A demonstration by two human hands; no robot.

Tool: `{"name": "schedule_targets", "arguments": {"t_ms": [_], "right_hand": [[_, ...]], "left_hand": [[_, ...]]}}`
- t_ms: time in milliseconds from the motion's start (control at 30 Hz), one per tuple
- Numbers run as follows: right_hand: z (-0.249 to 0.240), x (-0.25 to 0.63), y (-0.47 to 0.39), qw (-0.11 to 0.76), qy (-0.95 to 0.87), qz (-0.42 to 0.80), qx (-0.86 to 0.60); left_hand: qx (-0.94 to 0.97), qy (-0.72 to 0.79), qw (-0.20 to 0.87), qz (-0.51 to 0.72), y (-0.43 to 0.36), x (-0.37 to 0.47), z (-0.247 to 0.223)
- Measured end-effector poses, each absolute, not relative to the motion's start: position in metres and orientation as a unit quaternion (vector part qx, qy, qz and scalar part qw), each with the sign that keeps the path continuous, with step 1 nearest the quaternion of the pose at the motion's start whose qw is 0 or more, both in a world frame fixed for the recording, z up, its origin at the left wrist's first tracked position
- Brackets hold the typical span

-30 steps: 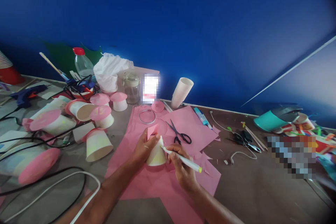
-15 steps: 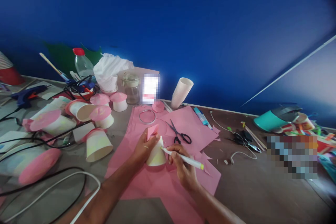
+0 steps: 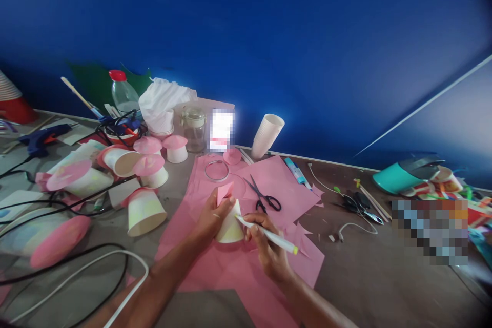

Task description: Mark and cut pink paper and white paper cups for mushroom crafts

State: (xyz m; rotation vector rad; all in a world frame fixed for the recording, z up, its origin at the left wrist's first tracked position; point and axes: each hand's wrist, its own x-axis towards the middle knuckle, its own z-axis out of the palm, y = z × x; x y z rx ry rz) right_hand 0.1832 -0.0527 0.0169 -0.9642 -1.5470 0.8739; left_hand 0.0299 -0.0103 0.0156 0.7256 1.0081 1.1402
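Observation:
Near the middle of the view, my left hand (image 3: 212, 213) grips a white paper cup (image 3: 231, 228) with a yellow tint, its wide rim facing down. A piece of pink paper (image 3: 224, 192) stands up at the top of the cup, by my left fingers. My right hand (image 3: 269, 246) holds a white marker (image 3: 274, 237) with a yellow end, its tip against the side of the cup. Large pink paper sheets (image 3: 215, 271) lie beneath both hands. Just beyond my right hand rest black scissors (image 3: 263, 196).
Several paper cups with pink discs (image 3: 146, 213) lie at the left among cables, with a blue glue gun (image 3: 46, 138). A glass jar (image 3: 194, 130) and a leaning cup stack (image 3: 268, 136) stand at the back. A teal container (image 3: 392, 174) lies at the right.
The whole view has shifted very slightly. The marker tip stays at the cup, with its rear end slightly lower; both hands keep their holds.

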Motion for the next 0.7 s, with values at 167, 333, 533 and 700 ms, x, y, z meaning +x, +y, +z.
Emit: {"name": "schedule_targets", "arguments": {"t_ms": [167, 333, 533, 700], "right_hand": [[0.022, 0.1824, -0.0522, 0.514, -0.669, 0.346, -0.411], [0.0214, 0.184, -0.0516, 0.506, -0.674, 0.355, -0.404], [0.0179, 0.1846, -0.0505, 0.515, -0.655, 0.38, -0.401], [0.0217, 0.1832, -0.0504, 0.506, -0.658, 0.395, -0.393]], "left_hand": [[0.332, 0.456, 0.65, 0.509, -0.0102, 0.0304, 0.0149], [0.327, 0.457, 0.657, 0.503, -0.0112, 0.0303, 0.019], [0.332, 0.451, 0.652, 0.511, -0.0096, 0.031, 0.0137], [0.331, 0.448, 0.649, 0.518, -0.0091, 0.0312, 0.0121]]}}
